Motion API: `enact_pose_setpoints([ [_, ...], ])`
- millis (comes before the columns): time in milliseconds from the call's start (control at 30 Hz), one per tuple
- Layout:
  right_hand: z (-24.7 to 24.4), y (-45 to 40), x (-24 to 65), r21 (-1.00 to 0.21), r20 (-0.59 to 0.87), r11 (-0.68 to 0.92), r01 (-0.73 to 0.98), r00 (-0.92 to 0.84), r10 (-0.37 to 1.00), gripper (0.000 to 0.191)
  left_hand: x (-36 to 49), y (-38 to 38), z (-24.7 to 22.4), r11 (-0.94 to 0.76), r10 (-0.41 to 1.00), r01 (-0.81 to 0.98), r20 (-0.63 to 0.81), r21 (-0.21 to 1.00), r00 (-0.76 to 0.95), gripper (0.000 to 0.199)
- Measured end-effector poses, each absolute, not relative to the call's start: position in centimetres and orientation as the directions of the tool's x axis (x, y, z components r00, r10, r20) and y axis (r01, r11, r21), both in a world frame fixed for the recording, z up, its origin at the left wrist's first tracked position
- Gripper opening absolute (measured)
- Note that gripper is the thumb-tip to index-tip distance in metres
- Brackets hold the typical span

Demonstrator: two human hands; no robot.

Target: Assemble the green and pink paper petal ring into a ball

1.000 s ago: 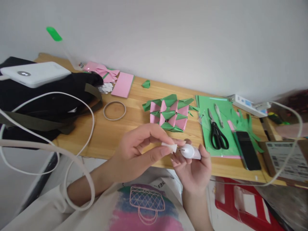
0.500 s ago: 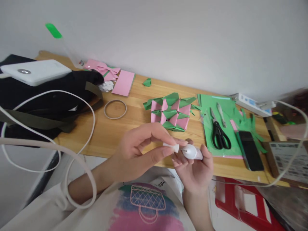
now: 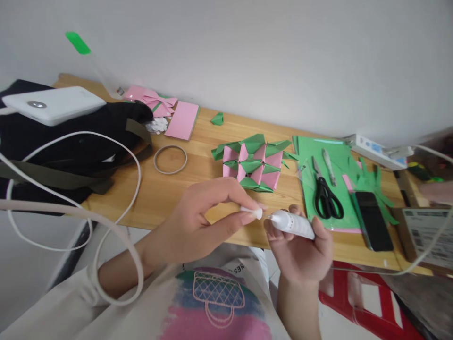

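Note:
Between thumb and forefinger, my left hand pinches a small white cap. My right hand is closed round a white glue bottle, its thin metal nozzle tip pointing left toward the cap. A small gap separates tip and cap. Just beyond both hands, a folded pink and green paper piece made of joined units rests on the wooden table.
Right of the paper piece lie green sheets, black-handled scissors, a pen-like cutter and a phone. At left are a black bag, a white power bank, a cable, pink paper and a ring.
My right hand has moved right with the glue bottle, drawing its tip away from the cap. My left hand has hardly moved and still pinches the cap.

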State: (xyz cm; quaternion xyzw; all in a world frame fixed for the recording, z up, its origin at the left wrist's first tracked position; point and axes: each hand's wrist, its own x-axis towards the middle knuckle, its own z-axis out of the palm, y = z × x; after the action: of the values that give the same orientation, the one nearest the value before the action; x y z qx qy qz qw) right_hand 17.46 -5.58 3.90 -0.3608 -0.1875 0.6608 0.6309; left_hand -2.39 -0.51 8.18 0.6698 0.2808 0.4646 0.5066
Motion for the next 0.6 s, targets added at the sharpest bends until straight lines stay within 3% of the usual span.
enact_pose_setpoints([
  [233, 4.7, -5.8, 19.0, -0.864, -0.127, -0.02, -0.504, 0.18, 0.975, 0.026, -2.5, -0.2, 8.3, -0.424, 0.821, 0.104, 0.334, 0.9, 0.463, 0.009],
  [600, 4.9, -5.9, 19.0, -0.899, -0.098, 0.017, -0.439, 0.237, 0.966, 0.028, -2.1, 0.2, 8.3, -0.492, 0.791, 0.192, 0.344, 0.849, 0.507, 0.011],
])
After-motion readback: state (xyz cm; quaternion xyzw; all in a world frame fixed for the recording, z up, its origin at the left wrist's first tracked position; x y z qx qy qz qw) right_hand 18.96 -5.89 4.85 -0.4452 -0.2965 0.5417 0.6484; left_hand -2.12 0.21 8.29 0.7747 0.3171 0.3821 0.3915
